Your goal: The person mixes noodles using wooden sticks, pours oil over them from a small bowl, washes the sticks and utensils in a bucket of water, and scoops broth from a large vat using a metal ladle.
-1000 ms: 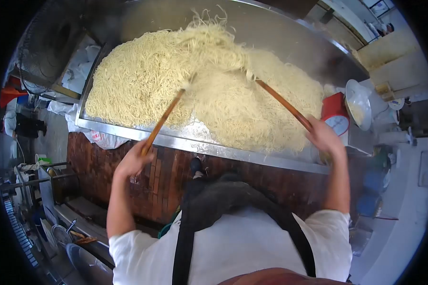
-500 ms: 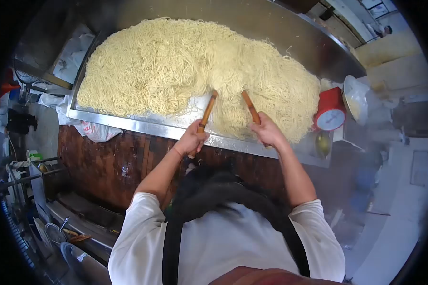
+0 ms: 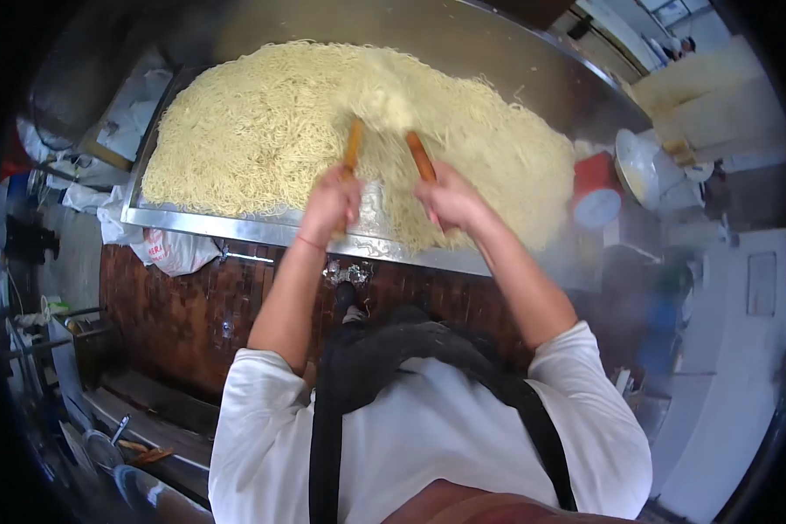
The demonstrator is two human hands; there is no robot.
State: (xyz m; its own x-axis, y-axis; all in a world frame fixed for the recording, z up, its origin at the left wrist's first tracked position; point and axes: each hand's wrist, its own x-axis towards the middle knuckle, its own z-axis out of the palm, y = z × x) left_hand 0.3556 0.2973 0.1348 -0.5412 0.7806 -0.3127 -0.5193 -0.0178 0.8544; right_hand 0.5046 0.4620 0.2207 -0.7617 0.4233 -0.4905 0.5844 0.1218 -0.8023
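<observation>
A broad heap of pale noodles (image 3: 253, 131) covers most of a metal tray (image 3: 227, 225). My left hand (image 3: 330, 201) is closed around a wooden stick (image 3: 353, 144), and my right hand (image 3: 450, 196) grips a second, darker wooden stick (image 3: 420, 157). Both sticks point away from me, their far ends reaching into the noodles in the middle of the heap. A clump of noodles there is lifted and blurred by motion and steam. Bare wet metal shows between my hands. Whatever lies at the sticks' buried tips is hidden.
Right of the tray are a red scale (image 3: 596, 188) and a white bowl (image 3: 637, 170). A white plastic bag (image 3: 176, 251) hangs by the tray's front left edge. The floor below is brown and wet (image 3: 183, 306). Steam hazes the right side.
Both hands and sticks have moved forward and to the left, away from my body. The noodles at the middle have been pushed up and back, with more steam over the right side.
</observation>
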